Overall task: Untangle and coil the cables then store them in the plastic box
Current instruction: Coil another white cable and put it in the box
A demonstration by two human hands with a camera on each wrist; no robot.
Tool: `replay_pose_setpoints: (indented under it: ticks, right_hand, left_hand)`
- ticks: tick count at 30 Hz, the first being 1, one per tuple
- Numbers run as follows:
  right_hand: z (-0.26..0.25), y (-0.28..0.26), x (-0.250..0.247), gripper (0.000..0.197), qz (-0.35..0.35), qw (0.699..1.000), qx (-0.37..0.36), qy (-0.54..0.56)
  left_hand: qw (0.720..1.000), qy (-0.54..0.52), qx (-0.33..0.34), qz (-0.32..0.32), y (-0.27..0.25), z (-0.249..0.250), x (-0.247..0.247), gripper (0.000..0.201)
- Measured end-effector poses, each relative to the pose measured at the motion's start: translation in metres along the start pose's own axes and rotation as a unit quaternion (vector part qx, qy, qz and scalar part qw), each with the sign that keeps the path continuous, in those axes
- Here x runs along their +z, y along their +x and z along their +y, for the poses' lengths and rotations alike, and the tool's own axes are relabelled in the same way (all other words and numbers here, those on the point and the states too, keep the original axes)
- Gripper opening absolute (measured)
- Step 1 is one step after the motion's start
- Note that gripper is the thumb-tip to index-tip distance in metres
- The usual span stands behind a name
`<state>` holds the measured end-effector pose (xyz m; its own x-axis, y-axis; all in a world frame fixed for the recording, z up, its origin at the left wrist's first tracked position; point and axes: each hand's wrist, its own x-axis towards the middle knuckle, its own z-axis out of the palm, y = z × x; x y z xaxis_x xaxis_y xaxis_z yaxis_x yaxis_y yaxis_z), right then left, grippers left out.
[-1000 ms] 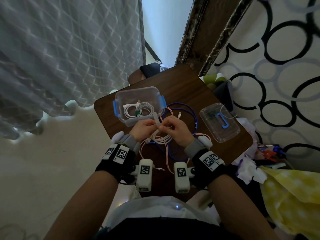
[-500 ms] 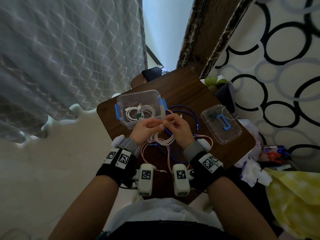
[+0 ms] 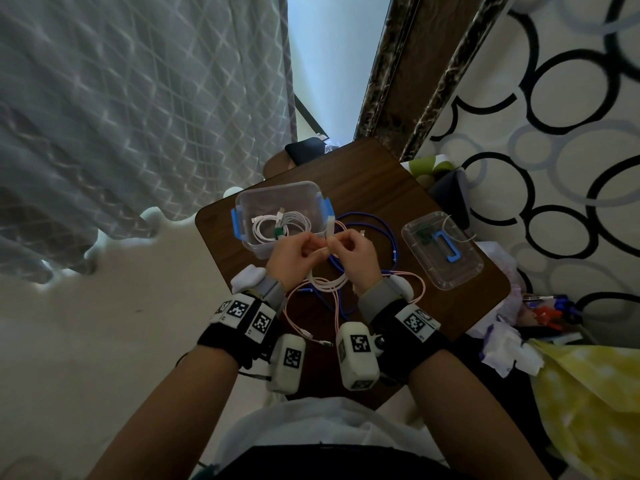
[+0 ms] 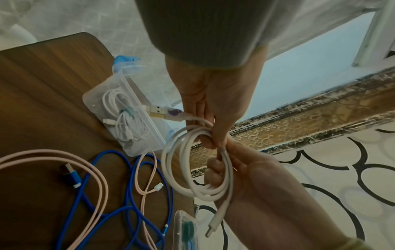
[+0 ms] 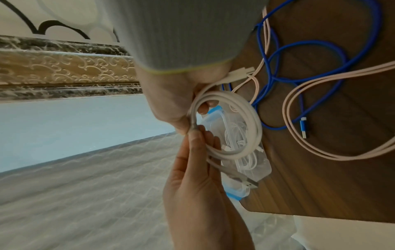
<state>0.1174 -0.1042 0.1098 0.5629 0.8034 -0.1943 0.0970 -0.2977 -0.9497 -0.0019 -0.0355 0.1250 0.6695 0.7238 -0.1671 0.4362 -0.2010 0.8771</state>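
A white cable coil (image 3: 328, 279) hangs between my two hands above the table (image 3: 374, 181). My left hand (image 3: 313, 251) pinches the top of the coil (image 4: 192, 169), and one USB plug (image 4: 158, 110) sticks out beside its fingers. My right hand (image 3: 337, 249) grips the same coil (image 5: 245, 126) from the other side, fingers hooked through the loop. The clear plastic box (image 3: 277, 187) with blue clips stands just beyond the hands and holds a tied white cable (image 3: 282, 226). A blue cable (image 3: 388, 230) and a pink cable (image 3: 417, 282) lie tangled on the table under the hands.
The clear lid (image 3: 441, 249) with a blue handle lies on the table to the right. A curtain hangs at the left, a patterned wall stands at the right. Clutter and a yellow cloth (image 3: 588, 403) sit off the table's right edge.
Both hands stay together on the white coil and have drifted slightly up toward the box; the fingers have shifted a little on the loops.
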Motion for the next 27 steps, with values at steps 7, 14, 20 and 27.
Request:
replay_pose_setpoints:
  ticks: [7, 14, 20, 27]
  right_hand:
    - [-0.001, 0.008, 0.003, 0.006, 0.005, 0.997, 0.062, -0.043]
    - [-0.003, 0.006, -0.001, 0.013, 0.022, 0.997, 0.074, -0.031]
    - [-0.007, 0.007, -0.008, 0.021, -0.029, 0.968, -0.025, -0.249]
    - [-0.009, 0.019, -0.018, 0.027, -0.066, 0.932, -0.029, -0.354]
  left_hand:
    - [0.996, 0.082, 0.007, 0.045, 0.002, -0.002, 0.008, 0.020]
    - [0.997, 0.025, -0.022, 0.076, 0.000, 0.003, 0.017, 0.033]
    - [0.997, 0.033, -0.028, 0.061, 0.007, 0.000, 0.015, 0.037]
    - [0.992, 0.108, -0.001, 0.058, 0.018, -0.003, 0.026, 0.029]
